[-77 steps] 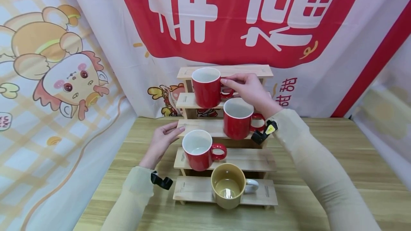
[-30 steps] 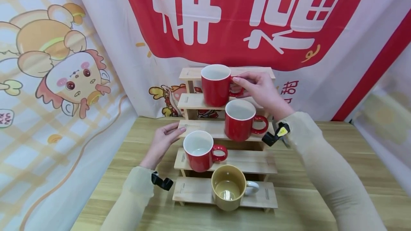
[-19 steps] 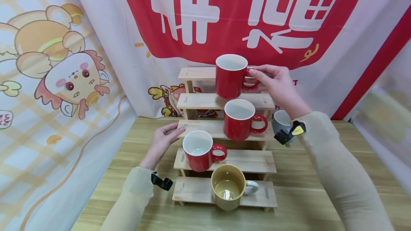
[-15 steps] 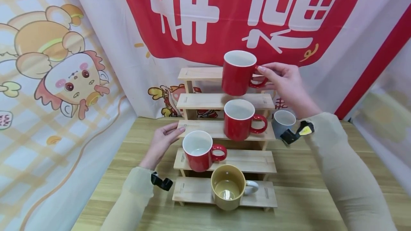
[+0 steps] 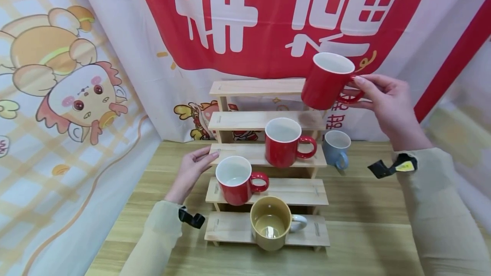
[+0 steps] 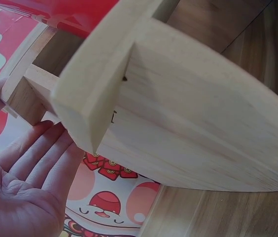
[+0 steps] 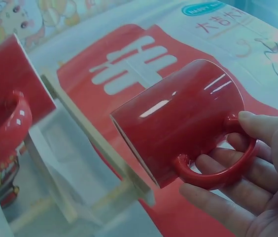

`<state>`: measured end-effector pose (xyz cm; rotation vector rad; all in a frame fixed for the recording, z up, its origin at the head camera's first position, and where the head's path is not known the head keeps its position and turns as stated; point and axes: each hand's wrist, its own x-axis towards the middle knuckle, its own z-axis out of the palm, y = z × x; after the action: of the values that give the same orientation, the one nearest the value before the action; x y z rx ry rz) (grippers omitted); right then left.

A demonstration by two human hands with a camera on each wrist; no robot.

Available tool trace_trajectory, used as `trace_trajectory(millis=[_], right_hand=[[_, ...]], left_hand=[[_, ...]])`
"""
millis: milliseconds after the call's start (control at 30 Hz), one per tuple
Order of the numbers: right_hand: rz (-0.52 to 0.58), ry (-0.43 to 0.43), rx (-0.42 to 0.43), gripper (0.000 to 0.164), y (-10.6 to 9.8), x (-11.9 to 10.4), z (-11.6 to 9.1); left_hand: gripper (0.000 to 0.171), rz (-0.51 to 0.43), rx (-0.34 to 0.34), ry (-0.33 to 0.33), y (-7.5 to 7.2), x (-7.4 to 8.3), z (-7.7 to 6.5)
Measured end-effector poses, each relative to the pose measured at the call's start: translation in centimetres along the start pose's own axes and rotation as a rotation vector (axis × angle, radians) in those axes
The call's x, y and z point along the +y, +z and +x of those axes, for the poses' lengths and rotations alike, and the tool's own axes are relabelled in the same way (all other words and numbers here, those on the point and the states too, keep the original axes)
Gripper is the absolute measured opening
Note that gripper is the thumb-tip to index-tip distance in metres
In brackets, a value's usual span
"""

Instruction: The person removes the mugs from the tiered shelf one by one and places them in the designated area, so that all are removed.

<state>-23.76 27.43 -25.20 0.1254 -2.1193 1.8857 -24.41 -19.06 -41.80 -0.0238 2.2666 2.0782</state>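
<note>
In the head view my right hand (image 5: 397, 107) holds a red mug (image 5: 326, 86) by its handle, raised in the air at the upper right of a stepped wooden stand (image 5: 245, 120). That mug (image 7: 178, 113) leans in the right wrist view, with thumb and fingers about the handle. At the stand's left side, my left hand (image 5: 192, 171) grips the end of a middle shelf; the left wrist view shows its thumb and fingertips at the wood. A red mug (image 5: 281, 150) stands on this shelf, and another red mug (image 5: 234, 188) on the tier below.
A yellow mug (image 5: 268, 240) with a white handle stands on the lowest tier. Right of the stand, a blue-grey mug (image 5: 333, 152) is on the wood-grain table (image 5: 368, 246). A printed cloth (image 5: 230, 63) hangs close behind the stand.
My right hand has lifted the red mug off the upper part of the stand and carried it up and right, tilting it. The blue-grey mug has come into view. My left hand stays put.
</note>
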Motion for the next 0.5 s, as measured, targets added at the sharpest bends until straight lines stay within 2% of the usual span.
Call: trace_trajectory(millis=[500], right_hand=[[0.121, 0.053, 0.078, 0.056, -6.1, 1.8, -1.5]], left_hand=[[0.065, 0.021, 0.008, -0.009, -0.1, 0.1, -0.1]])
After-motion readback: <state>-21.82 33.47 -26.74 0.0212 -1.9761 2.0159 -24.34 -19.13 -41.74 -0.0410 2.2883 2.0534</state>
